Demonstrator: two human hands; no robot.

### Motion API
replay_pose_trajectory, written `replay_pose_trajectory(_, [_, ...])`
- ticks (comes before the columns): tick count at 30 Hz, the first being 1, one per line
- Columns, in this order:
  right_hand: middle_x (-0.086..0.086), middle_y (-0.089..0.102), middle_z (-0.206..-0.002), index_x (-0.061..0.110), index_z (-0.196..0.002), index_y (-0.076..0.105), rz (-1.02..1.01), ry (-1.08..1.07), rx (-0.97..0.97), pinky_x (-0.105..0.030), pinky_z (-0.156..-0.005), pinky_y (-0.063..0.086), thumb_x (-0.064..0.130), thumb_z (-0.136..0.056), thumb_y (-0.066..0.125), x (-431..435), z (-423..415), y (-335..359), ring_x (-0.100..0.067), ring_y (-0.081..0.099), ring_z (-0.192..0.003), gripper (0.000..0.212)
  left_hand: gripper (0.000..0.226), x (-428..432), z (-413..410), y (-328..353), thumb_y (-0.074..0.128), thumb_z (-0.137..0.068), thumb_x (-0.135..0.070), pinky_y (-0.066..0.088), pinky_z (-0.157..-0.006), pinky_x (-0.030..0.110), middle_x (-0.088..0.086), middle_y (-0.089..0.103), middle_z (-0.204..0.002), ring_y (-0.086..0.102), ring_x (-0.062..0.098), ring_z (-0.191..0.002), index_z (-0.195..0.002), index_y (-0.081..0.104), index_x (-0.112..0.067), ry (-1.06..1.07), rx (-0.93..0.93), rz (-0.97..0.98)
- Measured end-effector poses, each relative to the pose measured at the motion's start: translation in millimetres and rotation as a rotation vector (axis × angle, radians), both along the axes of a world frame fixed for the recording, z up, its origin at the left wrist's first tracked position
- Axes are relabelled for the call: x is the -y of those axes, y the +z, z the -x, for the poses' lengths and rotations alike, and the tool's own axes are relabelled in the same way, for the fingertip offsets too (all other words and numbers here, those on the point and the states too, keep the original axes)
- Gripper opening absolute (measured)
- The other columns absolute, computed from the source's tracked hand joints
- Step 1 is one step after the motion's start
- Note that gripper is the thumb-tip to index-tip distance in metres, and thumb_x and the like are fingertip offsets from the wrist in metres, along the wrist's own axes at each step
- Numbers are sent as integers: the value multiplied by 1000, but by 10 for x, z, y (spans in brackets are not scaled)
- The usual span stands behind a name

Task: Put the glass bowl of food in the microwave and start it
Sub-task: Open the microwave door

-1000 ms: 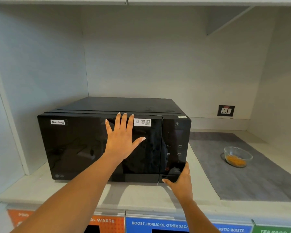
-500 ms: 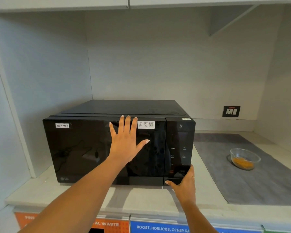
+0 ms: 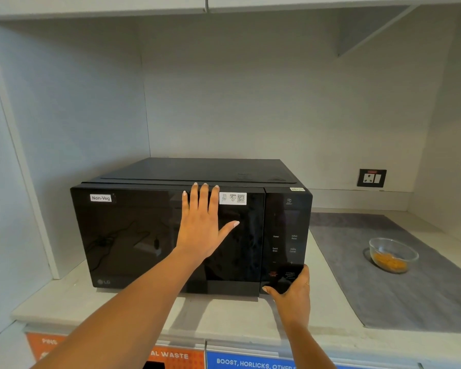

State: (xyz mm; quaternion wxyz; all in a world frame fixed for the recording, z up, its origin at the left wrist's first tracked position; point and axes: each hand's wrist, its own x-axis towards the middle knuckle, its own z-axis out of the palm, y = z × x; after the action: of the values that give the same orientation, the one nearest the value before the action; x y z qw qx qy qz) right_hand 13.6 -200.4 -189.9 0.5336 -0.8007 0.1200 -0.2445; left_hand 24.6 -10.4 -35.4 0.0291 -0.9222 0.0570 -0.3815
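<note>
While your left hand (image 3: 200, 230) lies flat and open on the closed microwave (image 3: 171, 235) door, your right hand (image 3: 293, 296) curls around its lower corner. Glass bowl (image 3: 393, 255) sits on the counter's grey mat (image 3: 410, 288) at three o'clock, well apart.

A pale table (image 3: 224, 318) is seen set in a white alcove; a black microwave (image 3: 144, 235) is carried toward its left edge; a grey mat (image 3: 357, 288) is laid along its right side; a glass bowl (image 3: 393, 254) of orange food is set on the mat.
</note>
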Motion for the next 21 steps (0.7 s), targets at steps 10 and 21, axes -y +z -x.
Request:
replay_pose_trajectory(10, [-13, 49, -126, 19, -129, 27, -49, -66, 15, -46, -94, 47, 11, -65, 80, -52, -34, -15, -33, 53, -114, 83, 84, -19, 82, -29, 34, -82, -68, 14, -112, 50, 19, 44, -140, 34, 38, -135, -139, 35, -6, 23, 55, -61])
replay_pose_trajectory(21, [-14, 47, -128, 17, -130, 28, -94, -53, 18, -46, -97, 45, 7, -65, 79, -65, -30, 21, -35, 51, -116, 83, 85, -16, 95, -24, 23, -83, -70, 2, -115, 46, 15, 30, -149, 18, 34, -141, -144, 20, -11, 25, 15, -53])
